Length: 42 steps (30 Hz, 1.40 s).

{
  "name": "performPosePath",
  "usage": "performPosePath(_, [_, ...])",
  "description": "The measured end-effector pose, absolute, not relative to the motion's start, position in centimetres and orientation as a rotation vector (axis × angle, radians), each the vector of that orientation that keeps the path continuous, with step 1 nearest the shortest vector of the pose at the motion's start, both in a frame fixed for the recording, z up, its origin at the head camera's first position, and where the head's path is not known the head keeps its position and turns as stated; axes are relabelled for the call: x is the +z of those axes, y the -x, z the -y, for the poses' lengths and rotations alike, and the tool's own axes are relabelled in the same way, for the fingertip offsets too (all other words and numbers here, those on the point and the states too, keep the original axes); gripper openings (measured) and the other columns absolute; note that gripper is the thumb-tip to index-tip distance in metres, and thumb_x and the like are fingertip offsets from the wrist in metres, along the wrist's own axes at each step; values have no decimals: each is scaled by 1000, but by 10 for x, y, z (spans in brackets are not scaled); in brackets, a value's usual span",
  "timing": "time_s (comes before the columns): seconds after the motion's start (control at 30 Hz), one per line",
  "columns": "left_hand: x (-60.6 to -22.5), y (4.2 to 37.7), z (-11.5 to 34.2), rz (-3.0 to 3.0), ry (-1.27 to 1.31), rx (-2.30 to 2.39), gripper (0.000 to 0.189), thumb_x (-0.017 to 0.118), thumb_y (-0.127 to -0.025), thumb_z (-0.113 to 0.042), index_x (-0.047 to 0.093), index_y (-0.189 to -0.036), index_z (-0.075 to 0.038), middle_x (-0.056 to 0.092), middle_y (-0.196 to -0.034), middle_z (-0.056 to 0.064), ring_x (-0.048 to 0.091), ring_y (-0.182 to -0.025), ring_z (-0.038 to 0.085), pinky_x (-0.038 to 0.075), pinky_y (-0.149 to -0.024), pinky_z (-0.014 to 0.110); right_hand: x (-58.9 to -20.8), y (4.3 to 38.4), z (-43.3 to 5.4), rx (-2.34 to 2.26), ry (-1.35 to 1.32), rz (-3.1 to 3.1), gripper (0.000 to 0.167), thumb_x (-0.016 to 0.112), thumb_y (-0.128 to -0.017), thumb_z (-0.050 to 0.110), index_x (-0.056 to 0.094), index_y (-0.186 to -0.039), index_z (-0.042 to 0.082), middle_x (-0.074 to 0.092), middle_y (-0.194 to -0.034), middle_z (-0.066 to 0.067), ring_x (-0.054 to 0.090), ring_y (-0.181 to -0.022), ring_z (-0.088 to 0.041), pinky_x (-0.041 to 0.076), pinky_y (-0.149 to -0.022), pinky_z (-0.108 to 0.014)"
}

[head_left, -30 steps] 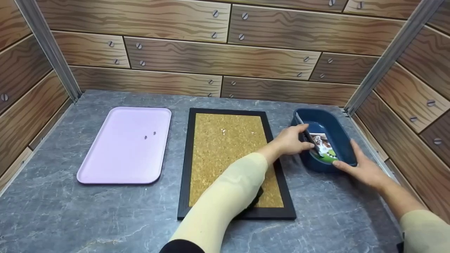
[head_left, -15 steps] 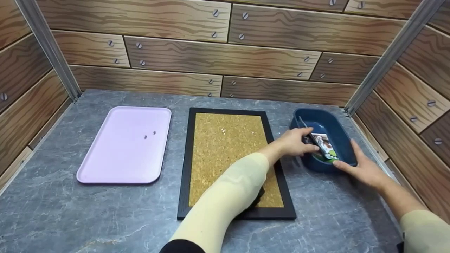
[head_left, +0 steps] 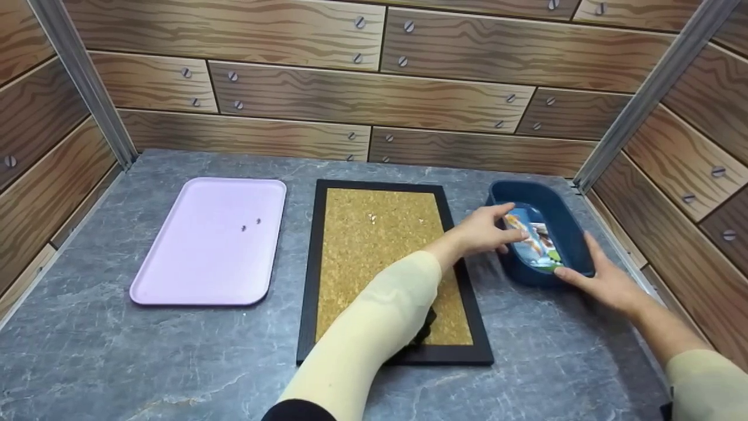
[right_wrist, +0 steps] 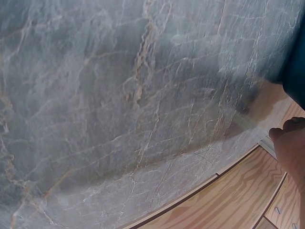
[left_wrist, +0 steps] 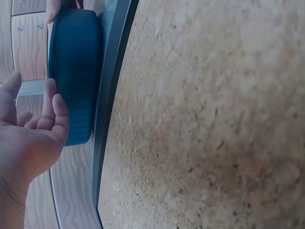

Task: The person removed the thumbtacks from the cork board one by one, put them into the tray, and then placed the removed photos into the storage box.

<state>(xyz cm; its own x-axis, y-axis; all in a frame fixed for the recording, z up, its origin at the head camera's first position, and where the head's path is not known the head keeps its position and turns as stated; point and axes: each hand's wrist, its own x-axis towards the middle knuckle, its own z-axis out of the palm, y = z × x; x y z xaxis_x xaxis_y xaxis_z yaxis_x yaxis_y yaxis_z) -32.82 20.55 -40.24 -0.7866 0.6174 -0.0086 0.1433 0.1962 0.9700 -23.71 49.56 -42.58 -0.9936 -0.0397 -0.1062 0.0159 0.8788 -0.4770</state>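
A dark blue oval tub (head_left: 555, 204) stands at the right of the table. Colourful printed pieces lie inside it, the top one a blue-and-white card (head_left: 533, 248) with an orange picture. My left hand (head_left: 488, 232) is over the tub's left rim, thumb and forefinger apart above the card. In the left wrist view its fingers (left_wrist: 49, 102) are loosely bent beside the tub wall (left_wrist: 78, 71), with nothing between them. My right hand (head_left: 608, 283) grips the tub's front right side, thumb on the rim and fingers along the outer wall.
A cork board (head_left: 374, 257) in a black frame lies mid-table under my left forearm. To its left is a lilac tray (head_left: 204, 245) with two small dark bits on it. Wood-patterned panels (head_left: 304, 93) wall in the grey marbled table (head_left: 105, 345).
My left hand held a thin dark-edged stack tilted at the tub's left side. It has let go, and the orange-pictured card now lies face up inside. My right hand has stayed put.
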Motion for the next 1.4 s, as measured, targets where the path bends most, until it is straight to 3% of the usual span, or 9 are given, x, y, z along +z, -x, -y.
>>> performPosePath(0.13, [-400,329,-198,-2043,-713,1647,76,76,-101,-30,39,-166,-19,49,-161,1,75,-85,20,60,-89,37,-426,239,-495,-744,15,-2930,115,62,-102,56,-17,-165,0,12,-155,-55,24,-139,-74,25,-110,-81])
performPosePath(0.43, [-384,329,-173,-2080,-758,1648,80,77,-100,-33,36,-167,-16,45,-165,5,75,-104,23,59,-77,28,-425,241,-493,-740,32,-2939,115,62,-102,55,-15,-165,-1,12,-156,-54,23,-140,-73,24,-111,-81])
performPosePath(0.5, [-379,330,-164,-2114,-788,1636,80,77,-100,-33,36,-167,-14,43,-166,6,71,-115,21,59,-84,26,-424,244,-494,-747,43,-2942,115,63,-102,54,-15,-165,-2,11,-157,-53,22,-141,-73,23,-111,-80])
performPosePath(0.57, [-374,332,-153,-2162,-825,1611,81,77,-100,-35,36,-166,-13,41,-167,6,62,-132,18,54,-98,24,-423,246,-495,-758,54,-2940,115,63,-102,54,-15,-165,-2,9,-158,-52,20,-142,-73,22,-112,-80])
performPosePath(0.7, [-367,335,-130,-2252,-884,1531,82,75,-101,-39,34,-166,-10,37,-169,6,36,-153,14,34,-118,22,-422,253,-496,-768,71,-2934,115,64,-102,53,-14,-164,-4,4,-161,-50,15,-144,-71,19,-113,-81])
performPosePath(0.93, [-361,335,-88,-2418,-928,1355,83,70,-102,-47,31,-168,-13,33,-171,6,32,-156,19,29,-123,28,-420,263,-497,-688,106,-2942,116,64,-101,57,-11,-164,-6,-10,-164,-45,2,-149,-68,13,-113,-83])
performPosePath(1.07, [-358,333,-63,-2507,-904,1297,84,68,-102,-51,31,-168,-14,33,-171,5,34,-155,20,30,-124,32,-416,267,-496,-614,135,-2972,112,61,-103,58,-7,-165,-7,-9,-164,-45,6,-146,-71,17,-110,-84])
performPosePath(1.3, [-352,328,-25,-2617,-895,1214,86,67,-101,-56,32,-168,-15,36,-170,7,56,-140,27,40,-119,37,-406,274,-481,-611,199,-3084,97,53,-108,53,3,-166,-7,-6,-164,-45,7,-146,-71,16,-109,-85])
performPosePath(1.4, [-354,326,-11,-2672,-913,1150,86,64,-102,-58,32,-168,-14,38,-169,7,47,-148,28,37,-121,38,-403,280,-463,-598,245,-3153,95,55,-107,53,10,-166,-6,-2,-166,-43,4,-150,-67,8,-113,-84])
